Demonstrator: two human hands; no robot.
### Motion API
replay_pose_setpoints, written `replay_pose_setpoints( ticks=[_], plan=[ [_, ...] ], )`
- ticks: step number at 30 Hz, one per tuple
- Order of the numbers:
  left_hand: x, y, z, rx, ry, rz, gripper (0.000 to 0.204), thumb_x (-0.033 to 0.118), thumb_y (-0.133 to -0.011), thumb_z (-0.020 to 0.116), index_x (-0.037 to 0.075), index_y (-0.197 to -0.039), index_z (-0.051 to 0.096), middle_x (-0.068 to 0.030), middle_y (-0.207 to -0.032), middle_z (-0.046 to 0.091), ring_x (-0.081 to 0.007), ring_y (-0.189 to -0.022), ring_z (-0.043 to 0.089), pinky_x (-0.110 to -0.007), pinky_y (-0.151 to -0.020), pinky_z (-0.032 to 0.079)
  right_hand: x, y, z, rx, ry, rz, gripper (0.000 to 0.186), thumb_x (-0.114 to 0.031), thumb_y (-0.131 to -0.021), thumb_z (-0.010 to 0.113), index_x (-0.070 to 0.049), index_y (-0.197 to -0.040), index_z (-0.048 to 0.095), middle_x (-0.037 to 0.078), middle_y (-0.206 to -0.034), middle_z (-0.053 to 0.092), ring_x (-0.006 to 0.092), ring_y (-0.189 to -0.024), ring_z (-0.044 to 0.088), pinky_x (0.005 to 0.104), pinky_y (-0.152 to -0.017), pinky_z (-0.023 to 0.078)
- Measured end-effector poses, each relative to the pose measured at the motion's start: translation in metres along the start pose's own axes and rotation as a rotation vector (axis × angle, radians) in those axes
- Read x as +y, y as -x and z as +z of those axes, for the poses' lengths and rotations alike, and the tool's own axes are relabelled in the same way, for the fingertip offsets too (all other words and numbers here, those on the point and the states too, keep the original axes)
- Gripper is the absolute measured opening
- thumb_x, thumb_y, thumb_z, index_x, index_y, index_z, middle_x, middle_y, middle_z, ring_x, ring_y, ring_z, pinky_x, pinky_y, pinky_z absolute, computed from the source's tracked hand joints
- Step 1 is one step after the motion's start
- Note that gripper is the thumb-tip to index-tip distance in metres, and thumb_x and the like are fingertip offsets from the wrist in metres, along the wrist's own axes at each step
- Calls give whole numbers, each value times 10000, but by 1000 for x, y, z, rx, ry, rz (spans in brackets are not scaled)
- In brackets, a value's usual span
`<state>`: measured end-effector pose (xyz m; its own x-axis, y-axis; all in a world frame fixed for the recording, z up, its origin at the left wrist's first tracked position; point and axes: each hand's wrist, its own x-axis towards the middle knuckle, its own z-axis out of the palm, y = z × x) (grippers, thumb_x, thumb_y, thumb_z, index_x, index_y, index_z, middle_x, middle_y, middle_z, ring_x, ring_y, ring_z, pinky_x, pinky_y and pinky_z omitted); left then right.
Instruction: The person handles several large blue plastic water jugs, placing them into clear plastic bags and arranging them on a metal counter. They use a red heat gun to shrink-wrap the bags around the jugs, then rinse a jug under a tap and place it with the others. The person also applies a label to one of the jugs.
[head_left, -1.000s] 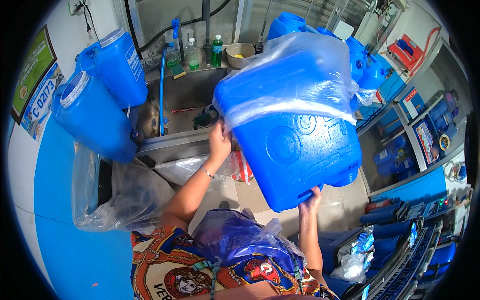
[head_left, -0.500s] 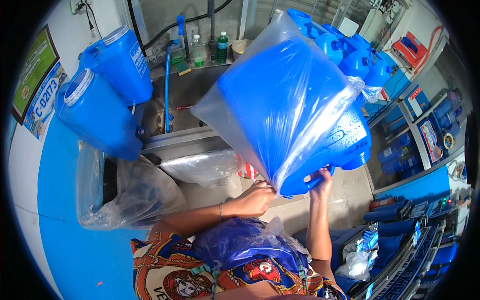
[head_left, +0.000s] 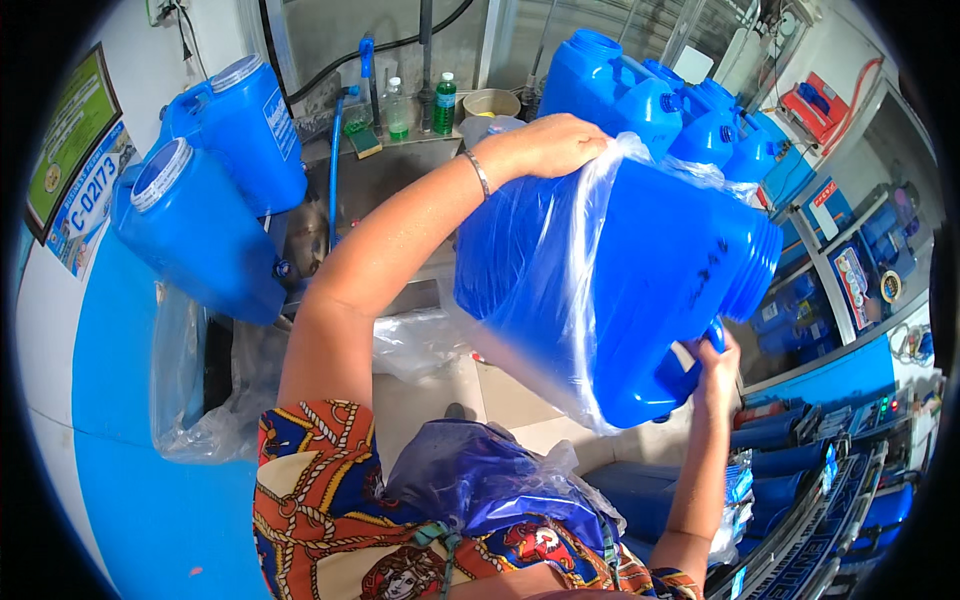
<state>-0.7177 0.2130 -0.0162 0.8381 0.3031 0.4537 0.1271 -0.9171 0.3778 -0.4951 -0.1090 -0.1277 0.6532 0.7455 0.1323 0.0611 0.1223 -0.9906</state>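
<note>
Blue jug (head_left: 660,270) is held tilted in mid-air, near the front of the metal sink (head_left: 405,160) and above the tiled floor (head_left: 510,400), with its threaded neck (head_left: 755,265) toward the right. A clear plastic bag (head_left: 545,265) covers the end away from the neck, its bunched edge running around the jug's body. The left hand (head_left: 550,147) has its fingers closed on that edge at the top; the right hand (head_left: 718,365) curls around the handle (head_left: 690,386). Two blue containers (head_left: 250,140) stand at the sink's left, and a green bottle (head_left: 444,107) stands behind it
</note>
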Motion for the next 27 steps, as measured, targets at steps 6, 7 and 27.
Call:
replay_pose_setpoints(
  ticks=[6,7,27],
  plan=[
    [-33,-22,18,321,420,200,481,415,-1033,378,80,-1280,620,-137,-1225,662,-291,-1135,620,-371,-981,462,-101,-35,34,-169,247,33,397,-242,-819,771,-1,-1111,650,74,-970,680,164,-880,630,336,-827,494],
    [-36,-24,19,372,494,198,494,425,-1037,382,63,-1275,619,-141,-1215,666,-283,-1126,624,-360,-982,459,-110,-41,45,-166,334,59,455,-281,-823,778,-4,-1153,633,74,-980,675,151,-847,614,335,-795,487],
    [48,87,59,510,-316,166,629,156,-666,790,138,-1271,619,-114,-1432,449,-382,-1394,328,-530,-1119,317,-152,-177,238,-541,1133,-331,552,-415,-888,686,-59,-1298,587,227,-1124,657,324,-1024,647,415,-884,530]
  ],
)
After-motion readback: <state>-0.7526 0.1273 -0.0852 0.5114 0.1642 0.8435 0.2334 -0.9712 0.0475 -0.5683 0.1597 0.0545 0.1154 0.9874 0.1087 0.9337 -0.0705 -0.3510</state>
